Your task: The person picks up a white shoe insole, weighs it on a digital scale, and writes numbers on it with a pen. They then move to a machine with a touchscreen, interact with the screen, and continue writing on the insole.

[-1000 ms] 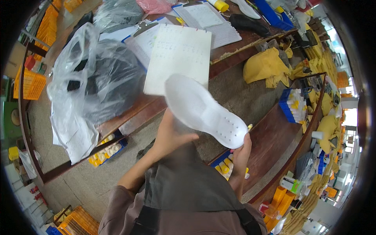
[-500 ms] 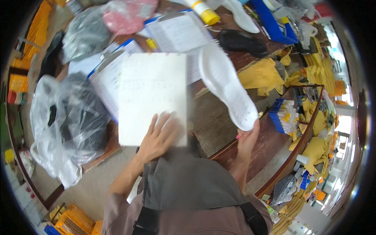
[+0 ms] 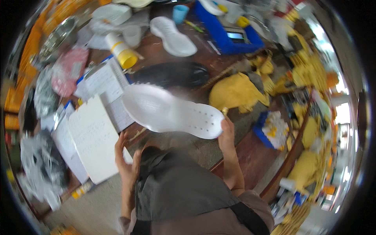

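My right hand (image 3: 227, 135) grips the heel end of a white shoe sole (image 3: 168, 111), which is held flat in the air above the wooden table (image 3: 168, 47), toe pointing left. My left hand (image 3: 126, 158) holds the lower right edge of a white sheet of paper (image 3: 94, 139) with faint lines of writing, lying over other papers at the table's near left. A dark grey apron (image 3: 176, 188) covers my lap below both hands.
On the table lie a black sole (image 3: 172, 74), a second white sole (image 3: 174, 37), a white-and-yellow bottle (image 3: 121, 53), a blue cup (image 3: 180, 13), a blue tray (image 3: 231, 37) and an open notebook (image 3: 103, 82). Yellow fabric pieces (image 3: 235, 92) pile at right. Plastic bags (image 3: 39, 168) sit at left.
The view has swung toward the right side of the table. The sole in my right hand has turned from upright to lying flat. My left hand has slid to the paper's edge.
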### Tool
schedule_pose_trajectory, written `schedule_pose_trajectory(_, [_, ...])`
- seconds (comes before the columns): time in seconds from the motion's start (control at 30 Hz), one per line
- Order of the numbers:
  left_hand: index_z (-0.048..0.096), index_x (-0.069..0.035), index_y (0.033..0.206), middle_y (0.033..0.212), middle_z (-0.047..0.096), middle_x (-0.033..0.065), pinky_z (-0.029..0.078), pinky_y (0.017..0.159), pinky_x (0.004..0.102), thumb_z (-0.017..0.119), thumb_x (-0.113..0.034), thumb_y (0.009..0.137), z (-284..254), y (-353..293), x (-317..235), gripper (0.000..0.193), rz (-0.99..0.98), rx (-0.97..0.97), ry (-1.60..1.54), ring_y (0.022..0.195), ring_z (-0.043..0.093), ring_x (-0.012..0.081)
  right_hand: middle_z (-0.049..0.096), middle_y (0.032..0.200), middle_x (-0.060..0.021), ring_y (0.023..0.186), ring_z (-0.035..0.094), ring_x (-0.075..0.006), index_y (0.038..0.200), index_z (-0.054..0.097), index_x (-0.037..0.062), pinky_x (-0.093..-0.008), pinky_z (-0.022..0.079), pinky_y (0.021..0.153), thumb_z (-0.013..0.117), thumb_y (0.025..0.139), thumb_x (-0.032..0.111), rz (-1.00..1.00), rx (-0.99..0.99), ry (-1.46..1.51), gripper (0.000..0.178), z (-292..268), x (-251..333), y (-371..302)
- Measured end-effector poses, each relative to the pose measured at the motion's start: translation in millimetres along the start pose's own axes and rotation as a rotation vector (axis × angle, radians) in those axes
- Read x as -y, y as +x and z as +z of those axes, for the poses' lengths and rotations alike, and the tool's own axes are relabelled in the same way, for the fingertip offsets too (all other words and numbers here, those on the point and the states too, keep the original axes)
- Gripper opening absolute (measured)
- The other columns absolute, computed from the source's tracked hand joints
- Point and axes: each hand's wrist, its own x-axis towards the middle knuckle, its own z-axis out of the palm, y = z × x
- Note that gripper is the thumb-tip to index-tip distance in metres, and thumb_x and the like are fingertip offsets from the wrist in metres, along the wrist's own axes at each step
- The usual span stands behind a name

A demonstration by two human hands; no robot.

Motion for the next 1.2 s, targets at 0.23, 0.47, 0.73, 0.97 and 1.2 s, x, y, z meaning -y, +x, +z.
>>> schedule_pose_trajectory(0.23, [0.038, 0.004, 0.134, 0.119, 0.054, 0.0198, 0.04, 0.097, 0.0369, 0.059, -0.021, 0.094, 116, 56, -30, 0.052, -0.14, -0.066, -0.384, 0.112, 0.052, 0.0263, 0.061, 0.115, -0.0174, 0.102, 0.062, -0.0245, 0.119, 0.056, -0.0071, -0.0358, 0.05, 0.088, 0.047, 0.093, 0.033, 0.027, 0.089, 0.027, 0.049, -58, -2, 66])
schedule_pose_trajectory(0.47, [0.048, 0.001, 0.125, 0.114, 0.06, 0.0072, 0.046, 0.088, 0.0281, 0.057, -0.007, 0.095, 194, 140, -40, 0.032, -0.206, 0.055, -0.737, 0.101, 0.058, 0.0142, 0.059, 0.113, -0.0115, 0.09, 0.061, -0.0155, 0.133, 0.043, -0.002, -0.025, 0.05, 0.066, 0.06, 0.09, 0.044, -0.035, 0.096, 0.065, 0.066, -101, 54, 131])
schedule_pose_trajectory(0.73, [0.037, 0.003, 0.135, 0.124, 0.054, 0.0116, 0.039, 0.098, 0.0297, 0.057, -0.011, 0.096, 218, 207, -62, 0.046, -0.28, -0.016, -0.586, 0.113, 0.051, 0.0171, 0.059, 0.092, -0.0025, 0.062, 0.049, -0.003, 0.129, 0.045, -0.0038, -0.0161, 0.035, 0.05, 0.062, 0.088, 0.049, -0.095, 0.171, -0.048, 0.069, -68, 96, 222])
schedule_pose_trajectory(0.97, [0.025, 0.002, 0.145, 0.138, 0.042, 0.0149, 0.03, 0.108, 0.0358, 0.047, -0.028, 0.1, 238, 246, -102, 0.058, 0.1, -0.057, -0.44, 0.128, 0.04, 0.0227, 0.061, 0.082, -0.0041, 0.05, 0.049, -0.0054, 0.12, 0.051, 0.0006, -0.0179, 0.033, 0.036, 0.052, 0.095, 0.037, -0.027, 0.022, 0.002, 0.044, -75, 125, 314])
schedule_pose_trajectory(1.2, [0.059, 0.002, 0.12, 0.106, 0.064, 0.0132, 0.045, 0.089, 0.0337, 0.056, -0.001, 0.087, 299, 314, -136, 0.033, 0.158, -0.141, -0.081, 0.1, 0.059, 0.022, 0.064, 0.082, -0.0046, 0.056, 0.055, -0.0083, 0.111, 0.058, 0.0036, -0.0203, 0.034, 0.038, 0.051, 0.093, 0.044, 0.061, -0.126, 0.053, 0.044, -134, 173, 417])
